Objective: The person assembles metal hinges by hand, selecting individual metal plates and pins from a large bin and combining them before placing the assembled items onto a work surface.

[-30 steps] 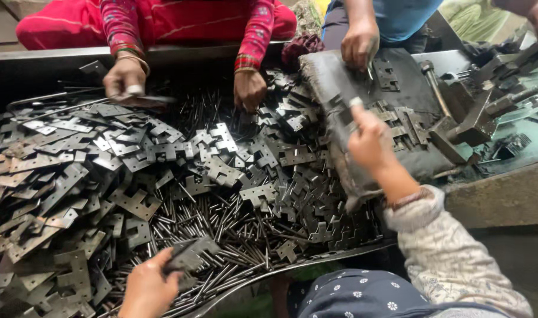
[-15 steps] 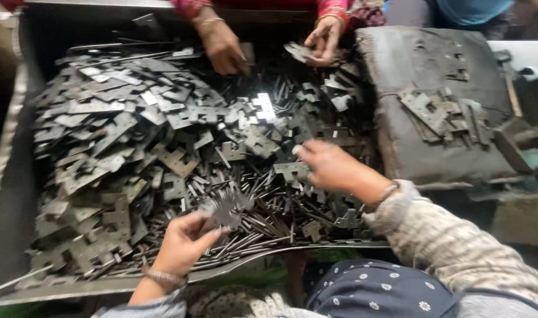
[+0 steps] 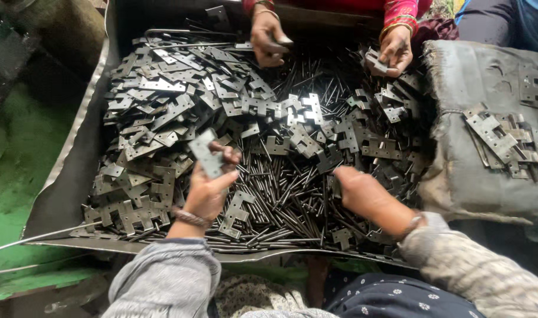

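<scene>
The left hand [image 3: 207, 191], at lower centre-left of the frame, is holding a flat metal hinge plate [image 3: 205, 153] raised above the pile, its fingers [image 3: 226, 154] clenched on the plate's edges. The right hand [image 3: 358, 191], at lower centre-right, is resting palm down in the metal pins [image 3: 281, 200], fingers curled into them; whether it is grasping any cannot be told. Loose hinge plates [image 3: 163, 112] are filling the dark tray [image 3: 68, 188]. At the upper edge, another person's hands [image 3: 268, 36] are handling plates. A grey padded worktop [image 3: 487, 176] at right is carrying more plates.
</scene>
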